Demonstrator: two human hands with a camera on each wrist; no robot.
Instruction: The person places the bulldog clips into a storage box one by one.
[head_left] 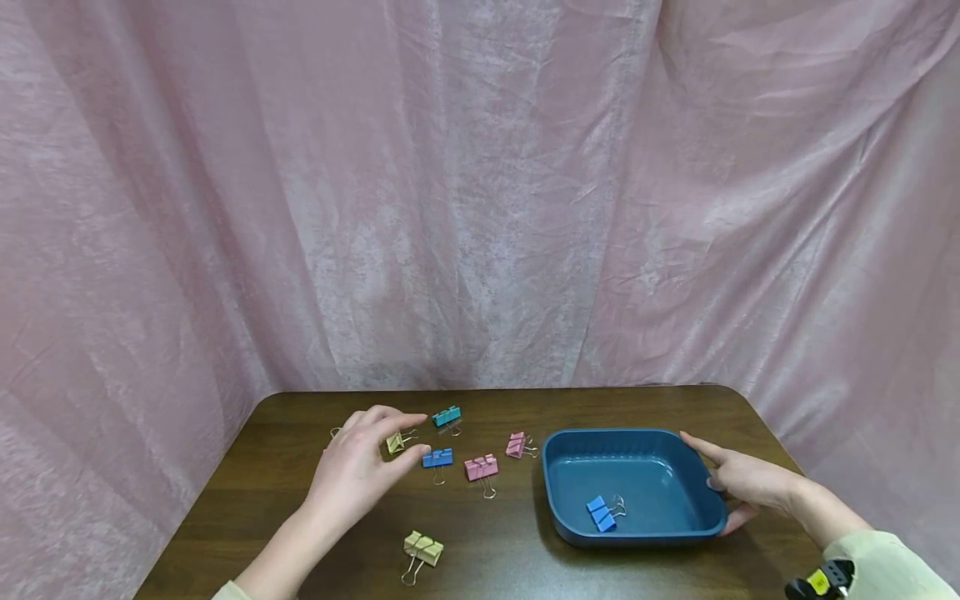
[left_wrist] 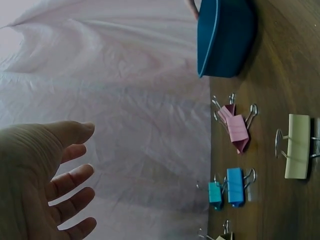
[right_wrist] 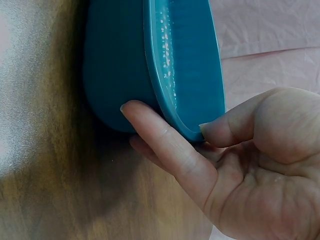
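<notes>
My left hand (head_left: 363, 458) hovers over the left side of the table with nothing between its spread thumb and fingers. In the head view its thumb tip overlaps the edge of a blue binder clip (head_left: 437, 457). Close by lie a teal binder clip (head_left: 446, 416) and a yellow binder clip (head_left: 394, 443). My right hand (head_left: 753, 483) grips the right end of a blue tray (head_left: 555, 521), thumb at the rim (right_wrist: 204, 136) and fingers along the outer wall. Inside the tray sits another blue binder clip (head_left: 602, 514).
Two pink binder clips, one nearer (head_left: 481, 467) and one farther (head_left: 516, 445), lie between the left hand and the tray. A larger yellow binder clip (head_left: 423, 548) is near the front. Behind the left hand, a wire handle (head_left: 335, 432) peeks out. A pink curtain (head_left: 480, 208) hangs behind the table.
</notes>
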